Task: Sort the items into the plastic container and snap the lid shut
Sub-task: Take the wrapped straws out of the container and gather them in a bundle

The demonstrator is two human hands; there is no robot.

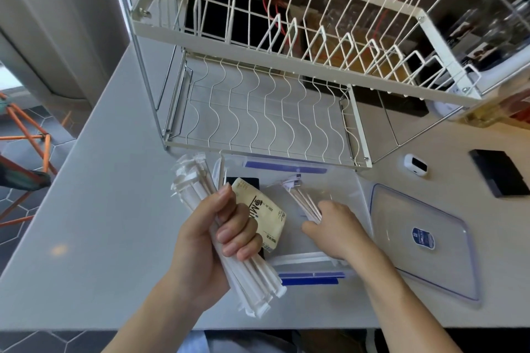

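A clear plastic container (pixel 348 203) with blue clips stands open at the table's front, just before the rack. My left hand (pixel 212 241) grips a thick bundle of white paper-wrapped straws (pixel 195 186), held slanted over the container's left edge. My right hand (pixel 335 231) is inside the container and holds a few straws (pixel 305 203) lying on its floor. A cream sachet with black print (pixel 266 209) and a dark flat item (pixel 243 180) lie in the container's left part. The clear lid (pixel 447 264) with a blue label lies flat to the right.
A white two-tier wire dish rack (pixel 266 112) stands right behind the container. A small white device (pixel 415 165) and a black flat box (pixel 500 176) lie at the right. The table's front edge runs close below my forearms; an orange-legged chair (pixel 25 137) stands left.
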